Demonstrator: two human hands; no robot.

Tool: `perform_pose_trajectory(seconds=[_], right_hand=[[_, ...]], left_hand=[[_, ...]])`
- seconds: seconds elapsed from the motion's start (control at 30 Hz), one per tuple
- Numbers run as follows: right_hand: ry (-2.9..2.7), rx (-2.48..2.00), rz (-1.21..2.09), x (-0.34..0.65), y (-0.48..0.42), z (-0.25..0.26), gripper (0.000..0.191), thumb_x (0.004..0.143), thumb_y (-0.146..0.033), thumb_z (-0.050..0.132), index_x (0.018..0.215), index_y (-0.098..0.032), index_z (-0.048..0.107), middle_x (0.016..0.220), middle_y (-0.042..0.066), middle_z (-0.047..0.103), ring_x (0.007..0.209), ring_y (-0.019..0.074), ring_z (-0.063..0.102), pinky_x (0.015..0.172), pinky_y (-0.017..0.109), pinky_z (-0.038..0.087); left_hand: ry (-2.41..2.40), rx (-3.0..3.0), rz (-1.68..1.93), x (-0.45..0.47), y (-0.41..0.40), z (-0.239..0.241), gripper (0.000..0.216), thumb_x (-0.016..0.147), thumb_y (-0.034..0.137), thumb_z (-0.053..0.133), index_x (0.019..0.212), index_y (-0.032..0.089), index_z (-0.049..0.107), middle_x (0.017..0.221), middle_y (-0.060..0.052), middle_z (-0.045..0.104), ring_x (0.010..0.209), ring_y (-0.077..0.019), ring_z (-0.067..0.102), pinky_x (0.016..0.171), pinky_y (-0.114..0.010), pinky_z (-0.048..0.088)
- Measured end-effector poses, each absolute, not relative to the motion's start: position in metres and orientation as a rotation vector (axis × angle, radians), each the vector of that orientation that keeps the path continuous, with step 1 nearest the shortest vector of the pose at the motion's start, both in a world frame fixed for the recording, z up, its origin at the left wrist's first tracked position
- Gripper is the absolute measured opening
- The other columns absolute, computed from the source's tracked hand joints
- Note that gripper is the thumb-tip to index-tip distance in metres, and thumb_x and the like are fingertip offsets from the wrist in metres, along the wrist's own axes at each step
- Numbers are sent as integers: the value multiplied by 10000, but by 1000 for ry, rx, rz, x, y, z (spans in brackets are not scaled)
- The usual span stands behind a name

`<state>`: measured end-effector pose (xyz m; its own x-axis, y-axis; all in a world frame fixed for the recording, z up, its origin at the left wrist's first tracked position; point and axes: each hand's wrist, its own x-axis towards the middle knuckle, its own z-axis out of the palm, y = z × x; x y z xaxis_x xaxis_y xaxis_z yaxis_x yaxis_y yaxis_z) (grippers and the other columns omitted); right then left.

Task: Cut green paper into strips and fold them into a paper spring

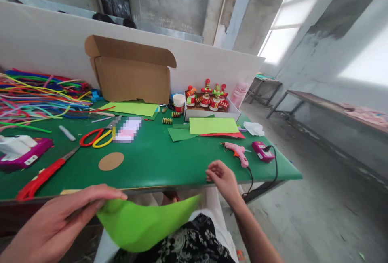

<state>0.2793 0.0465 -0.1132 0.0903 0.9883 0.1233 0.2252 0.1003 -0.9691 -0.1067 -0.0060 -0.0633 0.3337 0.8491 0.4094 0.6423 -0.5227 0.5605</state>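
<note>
My left hand [65,220] pinches one end of a light green paper sheet [145,224] between thumb and fingers. The sheet sags in a curve over my lap, below the table's front edge. Its other end hangs free, short of my right hand [223,180]. That hand is at the table edge with its fingers curled in; whether anything is inside them is hidden. A brown cardboard disc [111,161] lies flat beyond my left hand. Red-handled scissors [42,178] rest at the left, and a second pair with red and yellow handles [97,137] lies behind them.
A pink glue gun [238,151] lies at right, its cord hanging over the edge near a purple power socket [262,151]. Coloured papers [214,125], a box of red paper-cup figures [212,113], a cup [178,103], pipe cleaners [36,97] and an open carton [133,77] stand farther back.
</note>
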Motion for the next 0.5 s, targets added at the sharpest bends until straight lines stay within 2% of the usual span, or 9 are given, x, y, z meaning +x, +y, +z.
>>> perform_pose_trajectory(seconds=[0.1,0.17,0.23,0.27,0.33,0.37,0.4,0.47,0.5], right_hand=[[-1326,-1486,748,330,10,-113,357,678,-542,729,700,-223,570,592,-14,603,508,164,599,502,281,527],[-1362,-1676,588,369,-17,-123,345,707,-553,683,640,-234,570,513,-12,570,463,176,566,447,283,484],[-1504,-1871,387,403,-44,-137,422,731,-562,627,480,-245,507,428,16,522,409,198,527,400,309,442],[-1586,-1931,234,415,-56,-143,428,755,-545,589,454,-248,526,470,52,576,443,225,558,414,333,454],[-1713,-1938,-43,427,-73,-145,333,831,-465,506,632,-282,701,776,122,730,632,280,659,531,399,525],[-1746,-1902,-139,426,-76,-140,314,856,-432,481,728,-302,737,879,127,741,695,285,676,584,418,545],[-1776,-1847,-165,419,-76,-132,285,870,-412,489,798,-313,746,924,117,741,765,284,689,659,426,563],[-1793,-1730,-165,393,-64,-109,235,890,-394,540,754,-309,711,814,78,726,782,272,686,741,422,566],[-1787,-1665,-174,375,-53,-96,215,910,-370,534,803,-303,708,845,76,727,823,270,686,811,435,556]], left_hand=[[1282,2324,999,-88,8,-42,273,913,304,471,1016,360,717,961,93,775,782,-118,733,695,-156,569],[1250,2392,1027,-77,16,-27,264,913,306,467,971,311,725,909,73,781,748,-110,732,653,-148,561],[1207,2462,1083,-68,23,-15,248,907,310,481,955,274,721,920,52,785,752,-112,733,630,-150,559],[1188,2493,1118,-63,26,-11,240,906,313,488,956,263,717,930,45,785,762,-115,734,635,-154,560],[1166,2532,1163,-55,33,-6,231,909,319,497,979,254,707,939,40,783,779,-115,733,667,-164,562],[1162,2539,1161,-50,37,-5,231,915,317,495,999,256,701,942,41,781,790,-116,731,692,-171,563],[1161,2537,1148,-45,42,-5,236,924,312,485,1021,259,694,946,42,779,802,-118,730,711,-178,564],[1154,2525,1106,-34,53,-8,256,941,299,454,1050,259,683,968,29,775,826,-129,728,723,-198,568],[1138,2524,1086,-28,59,-10,268,947,295,437,1054,256,679,979,18,774,841,-138,727,723,-211,572]])
